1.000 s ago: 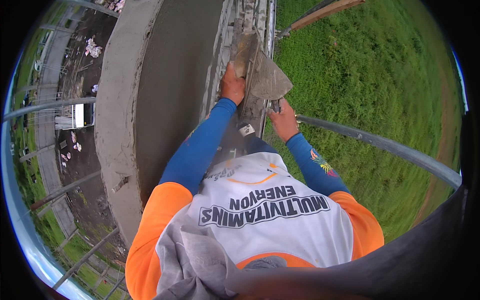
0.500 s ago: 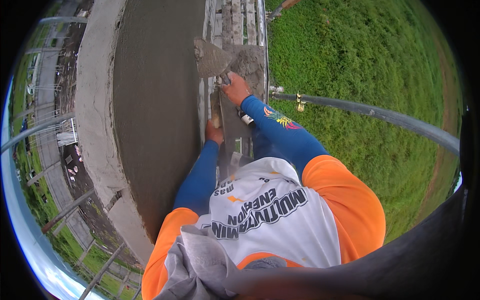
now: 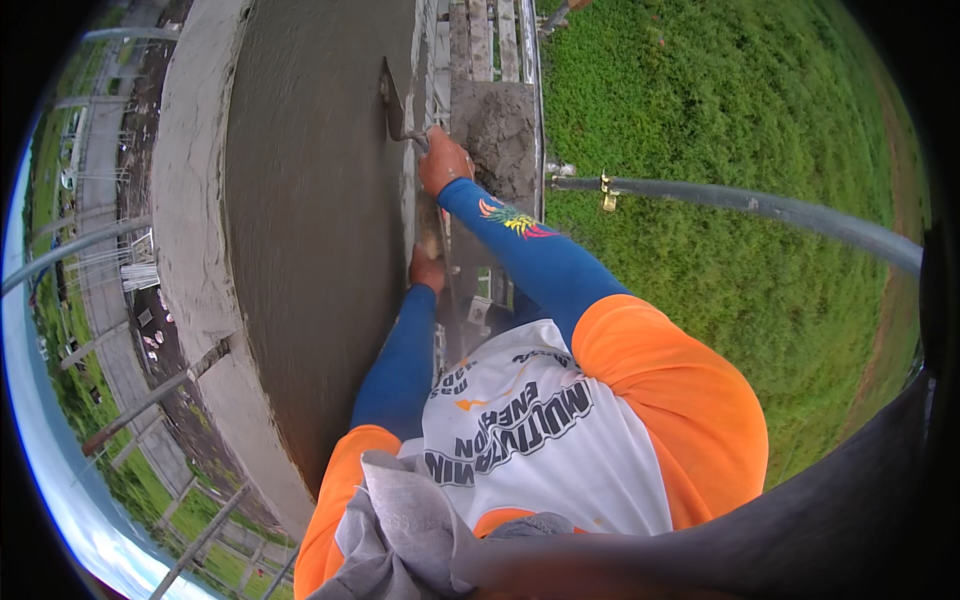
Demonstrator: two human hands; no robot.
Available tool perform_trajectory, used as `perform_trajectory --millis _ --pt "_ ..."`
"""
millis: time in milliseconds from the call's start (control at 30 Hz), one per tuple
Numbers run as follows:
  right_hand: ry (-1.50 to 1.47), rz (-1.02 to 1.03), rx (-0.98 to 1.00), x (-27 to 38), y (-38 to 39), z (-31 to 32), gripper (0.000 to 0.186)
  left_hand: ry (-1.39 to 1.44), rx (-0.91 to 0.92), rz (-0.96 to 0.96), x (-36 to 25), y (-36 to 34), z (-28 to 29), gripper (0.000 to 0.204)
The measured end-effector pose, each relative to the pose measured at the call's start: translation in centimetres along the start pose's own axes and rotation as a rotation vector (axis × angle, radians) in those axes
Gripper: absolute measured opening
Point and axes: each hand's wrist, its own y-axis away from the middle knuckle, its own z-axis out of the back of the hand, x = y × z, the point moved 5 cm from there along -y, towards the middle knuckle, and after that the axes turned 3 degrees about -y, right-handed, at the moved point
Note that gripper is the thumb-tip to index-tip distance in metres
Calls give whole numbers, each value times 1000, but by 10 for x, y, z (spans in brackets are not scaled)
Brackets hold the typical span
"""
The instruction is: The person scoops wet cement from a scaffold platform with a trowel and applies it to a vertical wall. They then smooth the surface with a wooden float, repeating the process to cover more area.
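My right hand (image 3: 444,162) is closed round the handle of a pointed trowel (image 3: 392,105). The trowel's blade stands edge-on at the grey, freshly plastered wall face (image 3: 310,180), near its right edge. Closer to me, my left hand (image 3: 427,270) is closed at the same edge, on a long wooden piece (image 3: 430,230) that lies along the wall. My fingers and the wall partly hide that piece, and its exact kind is unclear. Just right of my right hand, a heap of wet mortar (image 3: 505,135) sits on a board.
Narrow planks (image 3: 480,40) run ahead beside the wall. A metal pole (image 3: 760,205) with a brass-coloured clamp (image 3: 608,193) crosses over the grass (image 3: 700,110) on the right. Left of the wall's rough concrete top (image 3: 195,180), more poles (image 3: 150,405) stand above ground far below.
My right hand has moved left with the trowel, from beside the mortar to the wall. The blade has turned from flat-facing to edge-on. My left hand stays nearly in place.
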Motion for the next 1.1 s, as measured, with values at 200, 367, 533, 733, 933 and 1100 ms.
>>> perform_trajectory --millis 200,367,533,733,933,1100 --pt "-94 165 -91 25 42 -5 34 32 26 -39 7 17 -1 39" --pt "-196 163 -95 20 75 2 40 31 50 6 -4 35 13 39" --pt "-132 -20 -18 -4 50 -5 36 -47 -2 1 -17 52 31 36" --pt "-121 -6 85 11 31 -26 31 10 17 -4 0 46 22 34" --pt "-262 138 63 43 98 5 34 78 -6 -54 -7 40 11 50" --pt "-371 167 -14 8 108 58 39 54 55 -15 -53 35 24 54"
